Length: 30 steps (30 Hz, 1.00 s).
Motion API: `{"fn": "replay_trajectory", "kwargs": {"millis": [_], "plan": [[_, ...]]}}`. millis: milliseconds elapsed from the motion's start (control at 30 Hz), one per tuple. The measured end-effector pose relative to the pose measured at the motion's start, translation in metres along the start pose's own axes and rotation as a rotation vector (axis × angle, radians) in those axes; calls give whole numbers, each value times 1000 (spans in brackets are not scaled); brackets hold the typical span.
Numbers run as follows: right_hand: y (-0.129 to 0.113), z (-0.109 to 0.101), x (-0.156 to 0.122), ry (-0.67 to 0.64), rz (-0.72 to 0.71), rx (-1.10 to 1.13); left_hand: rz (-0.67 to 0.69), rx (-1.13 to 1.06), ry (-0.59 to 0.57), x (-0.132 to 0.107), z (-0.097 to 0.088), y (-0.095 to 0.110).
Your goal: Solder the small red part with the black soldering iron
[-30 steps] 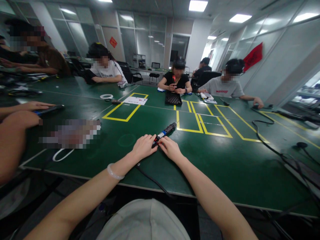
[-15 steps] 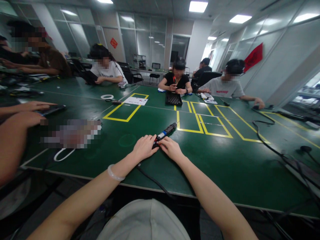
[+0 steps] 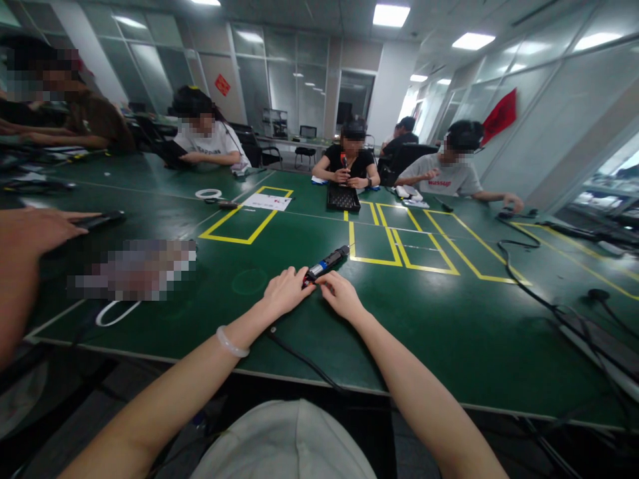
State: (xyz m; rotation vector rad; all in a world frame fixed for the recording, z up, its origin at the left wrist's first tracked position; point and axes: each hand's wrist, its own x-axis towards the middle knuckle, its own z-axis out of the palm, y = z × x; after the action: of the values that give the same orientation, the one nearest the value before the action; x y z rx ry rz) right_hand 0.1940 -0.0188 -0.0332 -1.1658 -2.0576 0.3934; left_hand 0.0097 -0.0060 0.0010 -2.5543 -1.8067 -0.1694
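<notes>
Head view: the wearer's 2 bare hands are meeting at a slim dark tool.
Dark tool (image 3: 327, 263): it is lying slantwise in front of the wearer, over the green bench (image 3: 424, 346), its thin tip pointing away and reaching the nearest yellow tape outline (image 3: 376, 261); whether the tip is touching the tape, I cannot tell.
Left hand (image 3: 286, 292): it is closing around the tool's near end, fingers above and thumb below.
Right hand (image 3: 341, 295): its fingers are curling in, narrow, beside that same end; whether they are pinching anything, I cannot tell.
Near end: the step in hand seems to be close fingerwork here; the next move probably calls for a steady left hold and small right-finger motions.
In the way: the fingers are hiding most of the near end, and a black cord (image 3: 305, 364) is running over the bench edge between the forearms.
Left side: a blurred item (image 3: 132, 271) is lying there, and a co-worker's hand (image 3: 62, 229) is resting beyond it.
Far side: a white paper (image 3: 264, 201), a white ring (image 3: 208, 193) and a black tray (image 3: 343, 207) are sitting well apart from the tool.
</notes>
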Motion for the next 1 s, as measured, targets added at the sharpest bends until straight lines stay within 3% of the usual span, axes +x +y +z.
{"fn": "replay_trajectory", "kwargs": {"millis": [233,667,800,1000], "plan": [[5,-3,-1,-30,37,-14,-61,-16,-40,13,-1,-26],[7,-2,-1,-50,52,-7,-434,31,2,34,-2,-135],[6,-2,-1,-54,49,-5,-451,114,101,29,-4,-142],[6,-3,-2,-63,45,-3,-312,184,237,25,-4,-132]]}}
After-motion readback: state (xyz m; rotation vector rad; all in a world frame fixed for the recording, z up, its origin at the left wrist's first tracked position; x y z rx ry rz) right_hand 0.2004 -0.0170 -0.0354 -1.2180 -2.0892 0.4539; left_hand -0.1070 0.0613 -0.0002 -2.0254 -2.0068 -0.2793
